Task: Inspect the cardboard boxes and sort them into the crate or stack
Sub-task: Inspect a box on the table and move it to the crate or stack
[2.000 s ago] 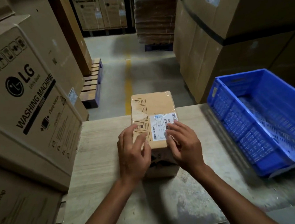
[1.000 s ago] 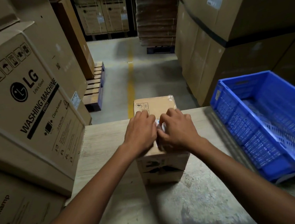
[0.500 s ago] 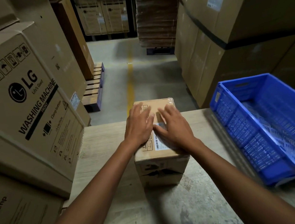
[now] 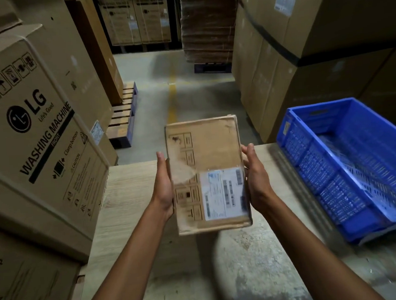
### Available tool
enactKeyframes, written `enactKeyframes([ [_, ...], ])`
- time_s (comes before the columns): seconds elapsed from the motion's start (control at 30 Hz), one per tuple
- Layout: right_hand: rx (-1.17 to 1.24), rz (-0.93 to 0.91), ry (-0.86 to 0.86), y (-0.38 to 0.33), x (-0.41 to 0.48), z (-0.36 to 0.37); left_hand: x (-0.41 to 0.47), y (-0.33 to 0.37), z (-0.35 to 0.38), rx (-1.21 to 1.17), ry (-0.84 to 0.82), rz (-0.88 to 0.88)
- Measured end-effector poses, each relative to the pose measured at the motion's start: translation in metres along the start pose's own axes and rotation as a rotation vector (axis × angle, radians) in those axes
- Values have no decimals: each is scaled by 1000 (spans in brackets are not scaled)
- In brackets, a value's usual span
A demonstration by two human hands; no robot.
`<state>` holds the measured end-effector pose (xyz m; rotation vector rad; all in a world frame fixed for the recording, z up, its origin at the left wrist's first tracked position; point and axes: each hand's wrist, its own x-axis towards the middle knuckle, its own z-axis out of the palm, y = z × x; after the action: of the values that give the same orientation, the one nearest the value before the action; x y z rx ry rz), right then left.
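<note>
A small brown cardboard box point(image 4: 212, 153) with a white shipping label and clear tape is held up above the wooden table point(image 4: 127, 202), its labelled face turned toward me. My left hand point(image 4: 164, 190) grips its left side and my right hand point(image 4: 255, 180) grips its right side, with the fingers hidden behind the box. The blue plastic crate point(image 4: 331, 172) sits on the table to the right, and no box shows inside it.
Large LG washing machine cartons point(image 4: 37, 138) are stacked close on the left, overhanging the table edge. Tall cartons point(image 4: 302, 47) stand behind the crate. A floor aisle with a yellow line point(image 4: 172, 104) and a pallet point(image 4: 124, 117) lies beyond the table.
The box stood on the table with both hands flat on its top. Now both hands hold it by its sides, lifted off the table and tilted with its label toward me.
</note>
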<state>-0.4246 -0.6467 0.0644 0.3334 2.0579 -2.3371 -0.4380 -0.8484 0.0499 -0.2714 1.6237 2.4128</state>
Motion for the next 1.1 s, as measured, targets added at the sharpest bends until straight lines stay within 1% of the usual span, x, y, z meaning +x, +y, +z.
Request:
enactKeyframes([
  [0.07, 75, 7, 83, 5, -3, -2, -5, -13, -11, -94, 49, 43],
  [0.13, 74, 71, 100, 22, -7, -5, -10, -29, -19, -175, 97, 77],
  [0.23, -2, 210, 92, 62, -21, -8, -22, -61, -28, -156, 136, 35],
  [0.37, -56, 309, 94, 93, -38, -15, -33, -99, -37, -66, 150, -39],
  [0.43, -56, 336, 94, 95, -37, -19, -34, -96, -35, -57, 122, -58],
  [0.53, -85, 350, 74, 88, -28, -20, -24, -82, -33, 16, 165, -107],
  [0.63, -143, 318, 88, 73, -11, -18, 0, -64, -38, 109, 308, -143],
  [0.7, -147, 299, 105, 61, 3, -14, 21, -45, -38, 63, 396, -188],
  [0.73, -134, 318, 104, 54, 9, -12, 32, -36, -37, 28, 417, -232],
  [0.8, -114, 385, 64, 45, 22, -6, 47, -21, -30, 27, 380, -321],
  [0.87, -99, 433, 4, 40, 28, 2, 48, -11, -18, 59, 259, -387],
  [0.97, -95, 407, -39, 36, 27, 13, 37, -3, 1, 54, 99, -363],
  [1.1, -83, 294, -35, 28, 20, 11, 21, 6, 3, 42, 71, -270],
])
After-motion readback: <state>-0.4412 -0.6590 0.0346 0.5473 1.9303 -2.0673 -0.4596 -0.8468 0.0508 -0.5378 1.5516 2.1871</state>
